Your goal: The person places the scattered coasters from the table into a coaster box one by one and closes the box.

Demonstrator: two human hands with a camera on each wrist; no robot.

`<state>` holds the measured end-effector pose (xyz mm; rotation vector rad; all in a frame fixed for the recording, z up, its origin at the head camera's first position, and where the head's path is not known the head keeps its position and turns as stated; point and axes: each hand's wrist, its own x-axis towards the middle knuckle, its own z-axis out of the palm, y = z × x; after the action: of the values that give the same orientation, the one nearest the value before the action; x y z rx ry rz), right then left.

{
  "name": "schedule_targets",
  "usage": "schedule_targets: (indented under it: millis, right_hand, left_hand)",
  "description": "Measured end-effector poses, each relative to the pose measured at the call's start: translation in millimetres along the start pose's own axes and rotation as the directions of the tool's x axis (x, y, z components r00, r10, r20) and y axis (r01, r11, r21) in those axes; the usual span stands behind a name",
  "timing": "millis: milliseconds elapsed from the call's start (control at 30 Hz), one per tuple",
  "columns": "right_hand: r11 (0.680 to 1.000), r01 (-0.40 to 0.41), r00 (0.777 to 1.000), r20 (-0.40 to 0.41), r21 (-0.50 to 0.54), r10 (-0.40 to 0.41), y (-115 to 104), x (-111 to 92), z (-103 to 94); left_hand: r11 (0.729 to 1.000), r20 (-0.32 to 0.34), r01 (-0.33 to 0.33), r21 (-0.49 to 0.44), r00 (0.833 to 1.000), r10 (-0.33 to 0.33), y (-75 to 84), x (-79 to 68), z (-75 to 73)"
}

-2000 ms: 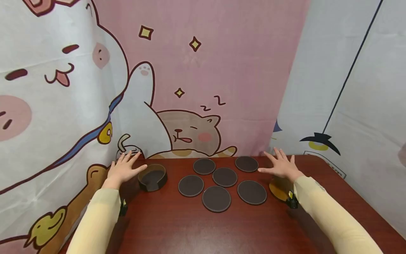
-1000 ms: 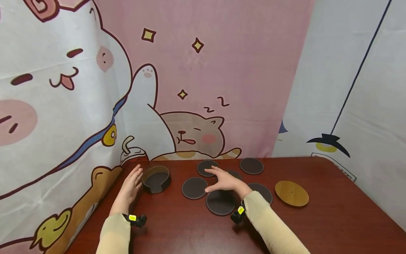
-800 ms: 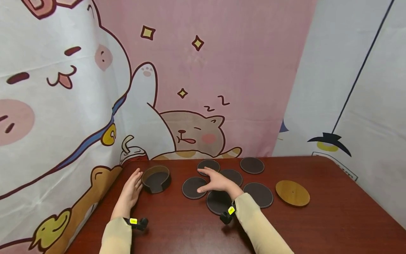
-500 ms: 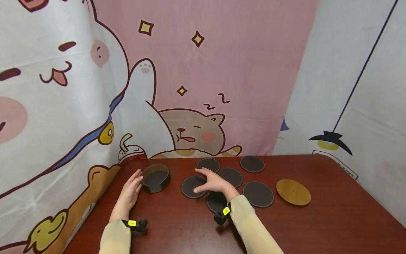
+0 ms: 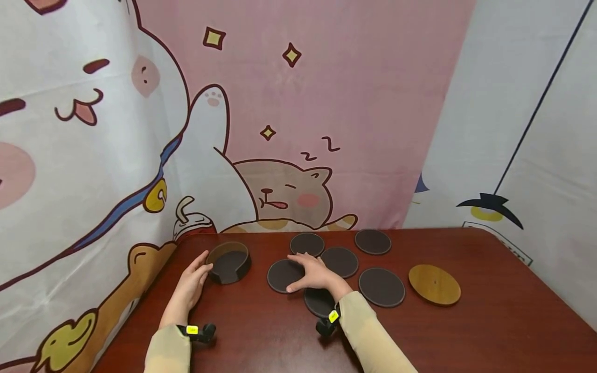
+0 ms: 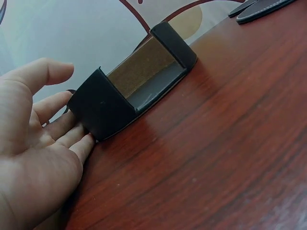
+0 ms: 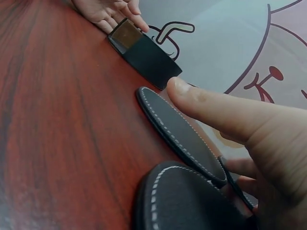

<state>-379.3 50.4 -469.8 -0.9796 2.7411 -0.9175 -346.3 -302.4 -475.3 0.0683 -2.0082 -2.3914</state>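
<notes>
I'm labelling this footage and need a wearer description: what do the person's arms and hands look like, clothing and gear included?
Left hand and right hand are bare, no gloves. Both arms wear pale cream-yellow long sleeves. At each wrist sits a small black device with a bright yellow rectangular label; I see no cables.

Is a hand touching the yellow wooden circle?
No, the yellow wooden circle lies apart on the table, while the left hand is at the dark holder and the right hand is over the dark coasters.
</notes>
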Motion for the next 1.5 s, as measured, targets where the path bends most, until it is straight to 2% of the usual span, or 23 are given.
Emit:
schedule_targets:
  millis: [100,567,700,967,1133,1500]
  right_hand:
    - [1.000,-0.005,1.000,-0.003,-0.023,0.005,0,-2,2.7]
    - [0.991,-0.046,0.999,0.013,-0.124,0.048,-1,-7,10.3]
    - [0.991,-0.042,0.999,0.001,-0.124,0.043,-1,-8,10.5]
    - [0.991,-0.037,0.999,-0.007,-0.129,0.036,1,-9,13.6]
    - [0.992,-0.026,0.999,-0.029,-0.126,0.023,-2,-7,13.1]
    - [0.991,-0.028,0.997,-0.072,-0.131,0.018,-2,-4,13.6]
  left_hand:
    - [1.000,-0.005,0.018,0.006,1.000,-0.017,-0.8,-0.9,-0.1]
    - [0.998,-0.008,0.017,0.056,1.000,-0.017,-3.2,-3.1,2.5]
    - [0.998,-0.008,-0.001,0.067,1.000,0.002,-4.7,-2.5,3.2]
    - [0.997,-0.019,0.018,0.074,1.000,-0.017,-6.9,-2.6,1.3]
    - [0.998,-0.017,-0.001,0.070,1.000,0.002,-5.7,-1.7,-0.7]
    - [0.998,-0.022,0.008,0.068,1.000,-0.006,-1.4,-1.5,1.5]
